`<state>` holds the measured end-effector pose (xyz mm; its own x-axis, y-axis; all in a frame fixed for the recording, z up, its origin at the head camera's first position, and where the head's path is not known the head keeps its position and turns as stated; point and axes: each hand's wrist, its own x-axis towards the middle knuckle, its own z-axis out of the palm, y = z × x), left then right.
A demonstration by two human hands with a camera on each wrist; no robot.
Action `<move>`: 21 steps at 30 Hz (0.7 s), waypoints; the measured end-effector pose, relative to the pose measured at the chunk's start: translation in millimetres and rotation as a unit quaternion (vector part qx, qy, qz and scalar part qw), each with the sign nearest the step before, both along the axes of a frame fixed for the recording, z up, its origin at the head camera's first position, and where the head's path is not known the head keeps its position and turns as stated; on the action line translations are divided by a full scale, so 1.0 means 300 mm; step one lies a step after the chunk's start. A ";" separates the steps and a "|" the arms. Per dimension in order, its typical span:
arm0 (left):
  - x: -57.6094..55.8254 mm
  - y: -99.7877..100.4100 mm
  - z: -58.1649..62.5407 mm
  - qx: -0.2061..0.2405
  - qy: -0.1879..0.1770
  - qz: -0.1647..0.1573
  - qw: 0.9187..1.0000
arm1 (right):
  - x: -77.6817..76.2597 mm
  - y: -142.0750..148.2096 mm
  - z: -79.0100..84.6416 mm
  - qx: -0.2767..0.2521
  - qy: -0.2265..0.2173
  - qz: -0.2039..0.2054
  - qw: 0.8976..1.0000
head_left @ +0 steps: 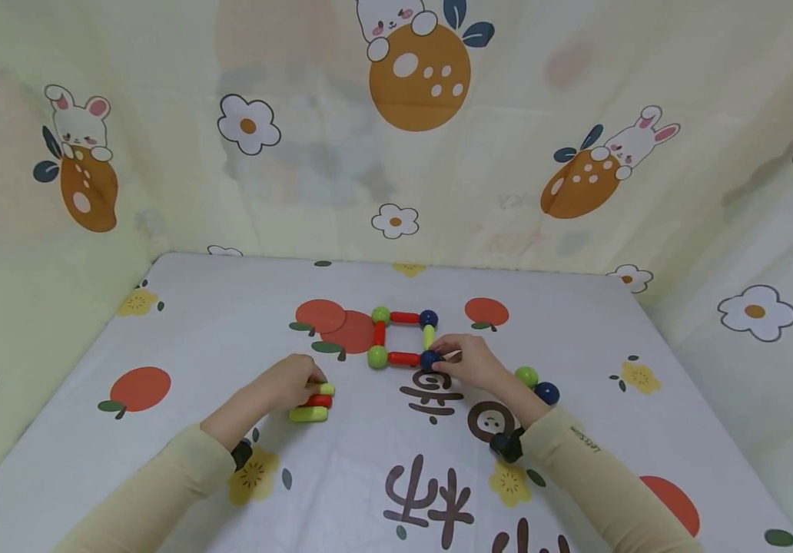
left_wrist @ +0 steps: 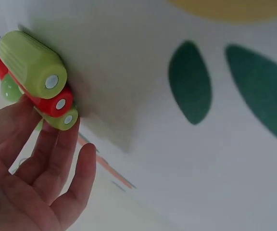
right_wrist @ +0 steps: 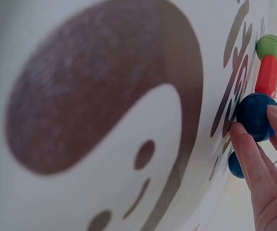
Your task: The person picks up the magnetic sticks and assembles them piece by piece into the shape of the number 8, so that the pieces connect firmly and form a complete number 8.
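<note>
The left hand [head_left: 293, 382] is touching 3 yellow-green and red plastic rods [head_left: 317, 401], their long axes running left-right; whether it's gripping, I cannot tell. Rightward, a dark-blue plastic ball [head_left: 428, 360], at a rod-and-ball square's [head_left: 404, 359] near-right corner, is sitting pinched in the right hand [head_left: 471, 361].

beige sleeves [head_left: 154, 484], dark right-sleeve lettering [head_left: 585, 438], black wrist devices [head_left: 506, 446]
</note>
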<state>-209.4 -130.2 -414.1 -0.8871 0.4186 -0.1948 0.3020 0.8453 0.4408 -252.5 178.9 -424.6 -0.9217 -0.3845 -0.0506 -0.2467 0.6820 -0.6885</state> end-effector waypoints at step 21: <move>-0.032 0.083 0.031 0.041 0.030 0.025 0.998 | -0.005 0.000 0.007 -0.004 0.004 -0.001 1.000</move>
